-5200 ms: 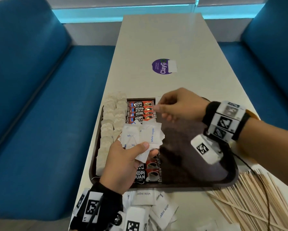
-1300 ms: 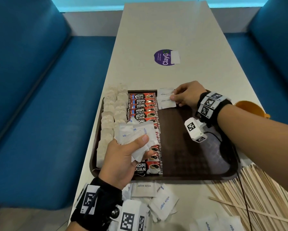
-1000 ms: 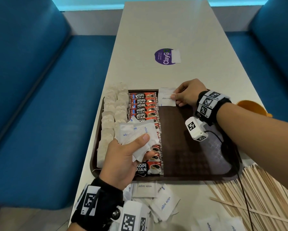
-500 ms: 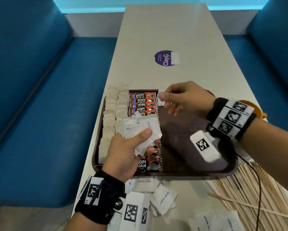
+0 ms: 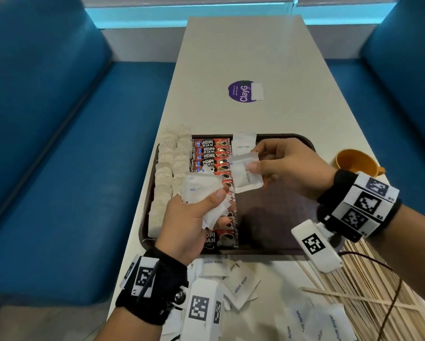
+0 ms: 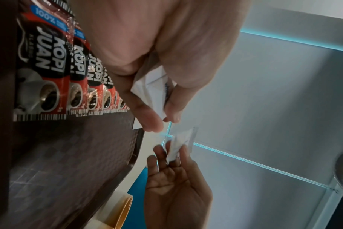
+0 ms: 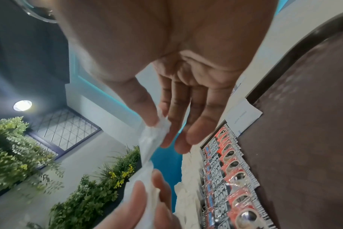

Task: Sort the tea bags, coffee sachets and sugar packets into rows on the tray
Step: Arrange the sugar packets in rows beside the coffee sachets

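White table, brown tray, loose sugar packets, wooden stirrers, orange cup

A long, pale table runs away from the viewer between two blue upholstered benches, one bench on the left and one bench on the right. Partway along the tabletop sits a round purple sticker reading "ClayG", with a white label over its right edge. Near the table's right edge stands an orange cup. At the near right, a pile of thin wooden stirrers lies spread on the table. A teal-lit strip glows along the far wall. The right wrist view shows green plants with small yellow flowers, a round ceiling light and a latticed window.
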A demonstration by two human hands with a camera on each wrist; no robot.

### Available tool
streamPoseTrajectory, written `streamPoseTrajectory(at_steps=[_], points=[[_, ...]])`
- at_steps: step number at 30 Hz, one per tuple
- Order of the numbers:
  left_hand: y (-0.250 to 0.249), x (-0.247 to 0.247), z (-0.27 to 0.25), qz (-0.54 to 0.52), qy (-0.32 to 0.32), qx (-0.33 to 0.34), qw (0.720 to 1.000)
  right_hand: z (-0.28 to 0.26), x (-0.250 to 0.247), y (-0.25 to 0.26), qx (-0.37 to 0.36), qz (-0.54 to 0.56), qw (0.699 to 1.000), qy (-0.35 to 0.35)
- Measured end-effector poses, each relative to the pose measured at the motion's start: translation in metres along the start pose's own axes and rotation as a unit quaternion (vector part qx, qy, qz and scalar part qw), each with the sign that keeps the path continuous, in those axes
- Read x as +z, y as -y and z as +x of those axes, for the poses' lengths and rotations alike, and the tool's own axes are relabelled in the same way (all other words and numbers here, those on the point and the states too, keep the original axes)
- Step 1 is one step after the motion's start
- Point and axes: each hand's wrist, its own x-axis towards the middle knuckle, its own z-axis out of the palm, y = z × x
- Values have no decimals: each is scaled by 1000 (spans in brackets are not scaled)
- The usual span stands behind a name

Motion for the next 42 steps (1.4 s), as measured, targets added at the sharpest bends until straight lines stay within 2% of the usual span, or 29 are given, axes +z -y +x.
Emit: streamPoseTrajectory(at_steps=[2,11,17,22,28,30,36,42], points=[[0,1,0,0,2,-1,1000,0,1,0,3,26,1000,0],[-1,7,-3,-29,32,-12,999,-3,11,-7,-11,-56,997,54],[0,7,-3,3,9,15,1000,-11,17,-6,-21,-10,999,32],[-1,8,-1,-17,-15,9,1000,-8,6,-11,-28,-79,996,36],[1,10,0,-25,-23,6,999,-5,0,-16,-44,-54,997,45],[3,9,1,-21,-20,11,1000,1,-4,-17,-41,-49,998,23],[2,-5,5,-19,-31,15,999,37,-32,-22,-15,-93,990,-101],[7,-15,9,-37,-1,-12,999,79,-46,-37,33,-98,986,-133]])
